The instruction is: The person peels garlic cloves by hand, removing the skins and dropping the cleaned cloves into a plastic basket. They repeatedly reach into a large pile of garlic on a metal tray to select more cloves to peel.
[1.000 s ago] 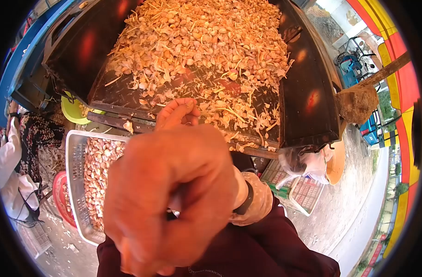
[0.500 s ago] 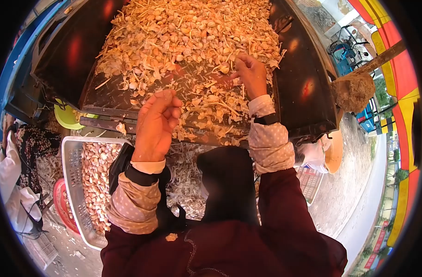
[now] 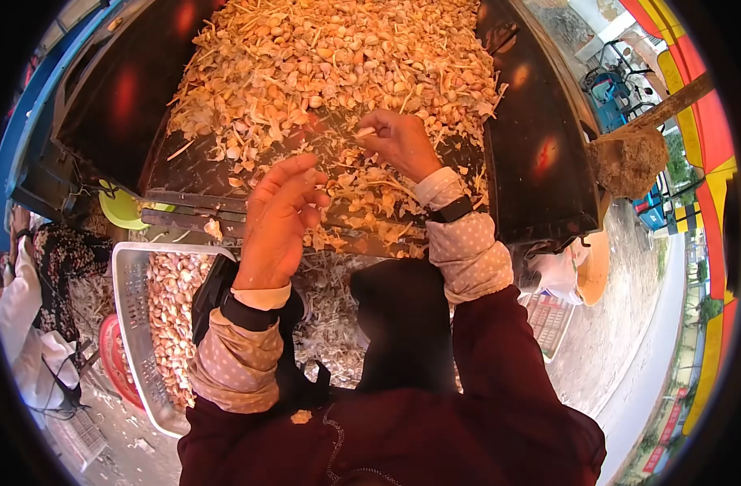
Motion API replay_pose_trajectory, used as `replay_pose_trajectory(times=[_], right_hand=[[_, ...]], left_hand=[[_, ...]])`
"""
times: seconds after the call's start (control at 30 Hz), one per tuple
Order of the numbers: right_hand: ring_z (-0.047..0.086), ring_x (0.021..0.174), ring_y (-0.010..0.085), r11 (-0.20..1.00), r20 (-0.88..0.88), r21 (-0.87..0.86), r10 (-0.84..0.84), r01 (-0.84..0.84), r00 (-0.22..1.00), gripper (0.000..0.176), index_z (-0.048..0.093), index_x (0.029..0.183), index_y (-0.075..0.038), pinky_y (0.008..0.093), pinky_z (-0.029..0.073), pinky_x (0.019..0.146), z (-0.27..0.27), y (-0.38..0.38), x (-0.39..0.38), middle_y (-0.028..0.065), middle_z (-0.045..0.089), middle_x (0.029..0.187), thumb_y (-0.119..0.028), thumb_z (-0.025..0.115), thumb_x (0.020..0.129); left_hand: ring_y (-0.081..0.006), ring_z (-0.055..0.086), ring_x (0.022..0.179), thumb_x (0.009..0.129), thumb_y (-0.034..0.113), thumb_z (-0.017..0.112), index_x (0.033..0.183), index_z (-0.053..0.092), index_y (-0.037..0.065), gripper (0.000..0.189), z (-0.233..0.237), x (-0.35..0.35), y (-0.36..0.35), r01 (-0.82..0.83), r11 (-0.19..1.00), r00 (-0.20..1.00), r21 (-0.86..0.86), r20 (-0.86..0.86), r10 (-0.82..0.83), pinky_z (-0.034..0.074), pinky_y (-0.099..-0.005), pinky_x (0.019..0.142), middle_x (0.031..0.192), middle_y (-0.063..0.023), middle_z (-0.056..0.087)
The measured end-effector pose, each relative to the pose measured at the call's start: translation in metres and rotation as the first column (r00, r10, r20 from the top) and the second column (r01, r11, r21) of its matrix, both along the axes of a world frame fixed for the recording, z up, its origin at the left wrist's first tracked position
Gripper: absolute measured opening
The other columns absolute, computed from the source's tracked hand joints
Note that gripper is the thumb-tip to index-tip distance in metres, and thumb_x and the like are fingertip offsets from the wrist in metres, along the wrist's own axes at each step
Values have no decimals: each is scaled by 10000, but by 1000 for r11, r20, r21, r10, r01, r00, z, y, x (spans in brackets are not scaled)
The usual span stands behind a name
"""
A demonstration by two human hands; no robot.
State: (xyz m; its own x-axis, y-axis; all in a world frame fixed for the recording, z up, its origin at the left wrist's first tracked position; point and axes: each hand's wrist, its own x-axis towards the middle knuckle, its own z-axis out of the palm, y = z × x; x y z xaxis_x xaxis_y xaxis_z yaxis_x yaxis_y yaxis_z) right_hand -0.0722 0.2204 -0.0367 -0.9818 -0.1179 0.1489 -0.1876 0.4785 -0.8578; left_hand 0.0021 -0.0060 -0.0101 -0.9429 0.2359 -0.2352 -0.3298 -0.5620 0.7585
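Observation:
A large heap of garlic cloves [image 3: 338,65], mixed with dry skins and stalk bits, covers the far part of a dark tray [image 3: 216,174]. Over the tray's middle, my right hand [image 3: 403,144] pinches a pale garlic clove [image 3: 365,132] between thumb and fingertips. My left hand [image 3: 277,219] hovers above the near edge, palm turned inward and fingers curled toward the thumb. Whether anything sits in those left fingers is hard to make out. Loose garlic skins [image 3: 378,194] are scattered on the tray below and between both hands.
At my left stands a grey plastic crate [image 3: 131,324] holding many cloves. Beyond it are a red basin [image 3: 115,360] and a yellow-green bowl [image 3: 121,206]. Dark side panels [image 3: 536,154] flank the tray. A person's dark patterned clothing [image 3: 58,267] shows at far left.
My right hand has moved left from the tray's right side toward my left hand, and a clove now shows in its fingertips. The left hand has shifted slightly right, its fingers a little changed.

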Motion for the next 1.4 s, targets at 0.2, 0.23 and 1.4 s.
replay_pose_trajectory(times=[0.2,0.23,1.4], right_hand=[[621,615,79,923,33,-327,228,-205,973,207,606,1031,17,199,441,495,70,-57,69,51,666,754,-48,672,845],[621,615,79,918,35,-335,239,-213,971,207,606,1031,17,199,441,495,74,-60,71,51,666,754,-48,672,845],[632,547,160,646,201,-763,260,-16,944,197,539,1055,30,247,494,435,32,-67,68,95,646,784,-104,586,918]], left_hand=[[-95,582,689,970,150,538,1172,579,5,252,7,5,-2,151,988,978,-42,-141,-155,421,-180,540,874,-54,647],[-95,582,689,970,150,538,1172,579,5,252,8,6,-3,141,989,980,-50,-136,-146,421,-180,540,874,-54,647],[-89,525,611,922,33,478,1193,515,-29,281,4,-13,-12,171,980,985,103,3,-173,405,-169,484,818,-53,614]])
